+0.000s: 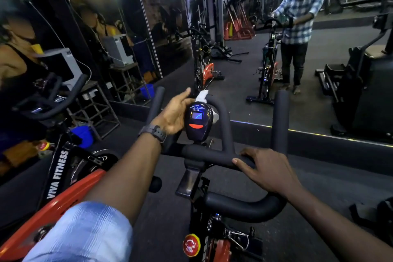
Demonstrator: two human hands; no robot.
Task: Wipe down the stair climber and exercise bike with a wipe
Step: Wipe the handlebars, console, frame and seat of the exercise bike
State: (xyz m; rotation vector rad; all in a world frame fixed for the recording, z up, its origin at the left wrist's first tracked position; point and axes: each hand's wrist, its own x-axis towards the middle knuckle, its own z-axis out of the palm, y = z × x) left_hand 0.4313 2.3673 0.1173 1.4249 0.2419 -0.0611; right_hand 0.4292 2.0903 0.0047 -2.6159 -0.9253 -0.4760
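Closest in, the red stop knob (191, 245) sits low on the exercise bike (214, 225), and just above it the right hand (268, 169) lies over the padded handlebar (214, 156), fingers draped across the crossbar to steady it — a light hold, not a tight one. Further out, the left hand (174, 113) reaches to the console (198, 122), fingers cupped round its left side and back. The white wipe (202, 95) pokes up behind the console; it seems pinned under those fingers, though the actual contact is hidden. So the bike's display is the step in hand. Next call, I'd judge: drag the wipe round the console face, then onto the upright grips. Beyond, in the mirror (297, 100), the stair climber (365, 91) stands at the right.
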